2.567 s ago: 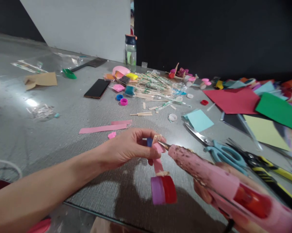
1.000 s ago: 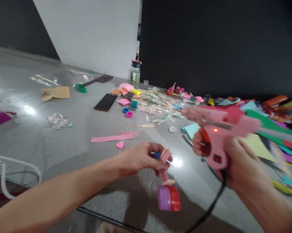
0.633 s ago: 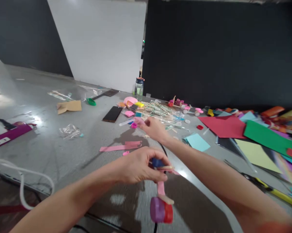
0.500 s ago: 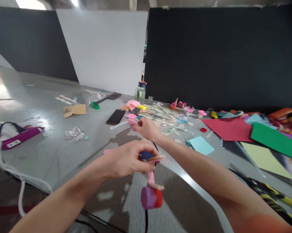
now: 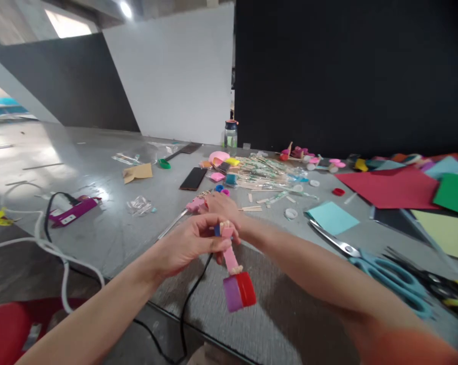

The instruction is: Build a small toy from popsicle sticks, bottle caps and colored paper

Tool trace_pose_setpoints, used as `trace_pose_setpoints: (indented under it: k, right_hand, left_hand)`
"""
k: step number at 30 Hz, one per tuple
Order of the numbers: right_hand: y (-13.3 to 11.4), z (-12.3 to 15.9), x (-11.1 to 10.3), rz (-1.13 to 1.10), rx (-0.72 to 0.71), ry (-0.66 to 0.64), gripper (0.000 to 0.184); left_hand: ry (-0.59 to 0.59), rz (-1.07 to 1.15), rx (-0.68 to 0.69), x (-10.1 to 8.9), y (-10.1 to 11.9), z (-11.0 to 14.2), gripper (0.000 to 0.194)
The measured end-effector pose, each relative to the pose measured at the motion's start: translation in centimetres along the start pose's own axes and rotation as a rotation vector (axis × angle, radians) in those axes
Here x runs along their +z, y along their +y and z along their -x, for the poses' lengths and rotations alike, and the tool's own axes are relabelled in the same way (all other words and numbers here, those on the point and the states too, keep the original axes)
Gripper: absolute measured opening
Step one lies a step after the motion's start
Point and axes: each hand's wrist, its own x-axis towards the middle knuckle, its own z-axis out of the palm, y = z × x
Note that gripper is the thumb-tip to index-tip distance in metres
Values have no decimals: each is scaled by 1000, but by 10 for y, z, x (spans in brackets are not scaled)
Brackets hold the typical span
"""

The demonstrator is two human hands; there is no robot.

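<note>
Currently, a craft piece (image 5: 231, 259) of pink strip, pale wood bits and bottle caps is held by the left hand (image 5: 190, 241), pinched between thumb and fingers at its upper end, where a blue cap (image 5: 217, 230) is partly covered. From the lower end a purple cap (image 5: 233, 294) and a red cap (image 5: 246, 290) are hung side by side, slightly tilted, over the grey tabletop (image 5: 274, 319); whether the tabletop is touched by them cannot be told. The front edge of the tabletop is seen running obliquely just below the caps, so more room is offered on the right of the piece than beneath it. The right arm is extended behind the left hand, and the right hand (image 5: 223, 205) is placed against a pink glue gun (image 5: 195, 204); its fingers are largely hidden, so whether the gun is grasped or let go cannot be told. A clear glue stick (image 5: 172, 225) is projected toward the near left, and a black cord (image 5: 192, 291) is draped over the front edge. To the left, a stretch of tabletop is bounded by crinkled plastic (image 5: 140, 205) and a purple power strip (image 5: 74, 211) near the edge. Beyond the gun, room is limited by a phone (image 5: 192, 179) and wrapped sticks (image 5: 265, 172); to the right, by blue-handled scissors (image 5: 388, 274).
</note>
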Motion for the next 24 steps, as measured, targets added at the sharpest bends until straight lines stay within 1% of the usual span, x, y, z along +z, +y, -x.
trace_pose_setpoints:
  k: [1,3,6,8,9,10,12,14,16,18,24]
  right_hand:
    - [2,7,-15,27,13,-11,24]
    - [2,31,-51,51,56,-2,15]
    - [-11,86,-108,16,100,75,16]
    - [-25,123,-134,-21,90,108,16]
    - [-32,138,-141,-56,45,122,13]
    - [-38,151,-145,-53,18,129,10]
    - [-44,168,-146,-28,-37,165,4]
    - [-43,176,-145,7,-75,199,5]
    - [-38,179,-145,41,-92,217,7]
    - [-34,180,-147,85,-94,213,8]
    - [-31,179,-146,128,-122,168,11]
  left_hand:
    - [-19,9,-1,2,-2,-4,23]
    - [-51,37,-15,7,-5,-11,20]
    - [-100,68,-74,18,-8,-24,18]
    - [-133,61,-114,30,-8,-34,17]
    - [-159,58,-127,36,-7,-40,15]
    - [-191,57,-133,43,-7,-46,13]
    - [-259,64,-139,57,-9,-58,12]
    - [-318,74,-138,67,-13,-69,13]
    - [-359,72,-141,73,-18,-76,13]
    - [-384,67,-146,74,-24,-80,14]
    - [-369,96,-171,70,-32,-79,12]
